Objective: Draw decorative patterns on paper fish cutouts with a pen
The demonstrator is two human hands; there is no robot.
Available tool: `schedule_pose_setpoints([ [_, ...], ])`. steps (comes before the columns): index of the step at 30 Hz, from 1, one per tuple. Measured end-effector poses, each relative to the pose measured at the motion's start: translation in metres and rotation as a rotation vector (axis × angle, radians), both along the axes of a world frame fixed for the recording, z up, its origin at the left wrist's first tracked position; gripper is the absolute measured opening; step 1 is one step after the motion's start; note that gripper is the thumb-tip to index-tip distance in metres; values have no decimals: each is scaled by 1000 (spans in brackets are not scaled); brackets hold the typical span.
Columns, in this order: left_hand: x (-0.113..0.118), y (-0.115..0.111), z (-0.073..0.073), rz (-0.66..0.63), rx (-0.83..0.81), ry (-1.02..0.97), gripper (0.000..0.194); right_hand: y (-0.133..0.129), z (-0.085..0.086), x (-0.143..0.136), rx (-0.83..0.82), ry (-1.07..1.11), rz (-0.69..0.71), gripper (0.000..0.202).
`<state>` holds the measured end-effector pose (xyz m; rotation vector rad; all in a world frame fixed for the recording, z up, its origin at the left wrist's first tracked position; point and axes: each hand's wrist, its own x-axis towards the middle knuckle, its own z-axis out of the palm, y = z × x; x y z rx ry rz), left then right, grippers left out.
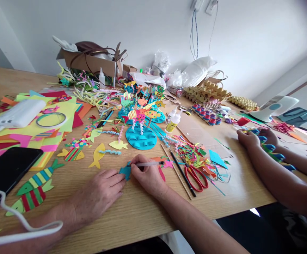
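My right hand grips a slim pen, its capped end pointing right and its tip hidden by the fingers. Under the fingertips of my left hand lies a small blue paper piece, pressed flat on the table, with part of it covered. The left fingers lie outstretched and close together. Left of my hands are a yellow paper fish and striped paper fish. A round blue base with paper fish on twisted stems stands behind my hands.
Red-handled scissors, a black pencil and paper scraps lie to the right. Glue bottles stand farther back. Another person's hands hold a colourful object at far right. A black phone and white cable are left.
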<state>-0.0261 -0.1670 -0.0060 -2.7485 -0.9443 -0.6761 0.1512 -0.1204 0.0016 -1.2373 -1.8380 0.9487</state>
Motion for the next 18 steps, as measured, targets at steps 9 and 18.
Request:
schedule_pose_setpoints([
  [9,-1,0,-1,5,2,-22,29,-1,0,0,-11,10,-3,6],
  [18,0,0,1,0,7,-12,30,0,0,0,-5,1,20,6],
])
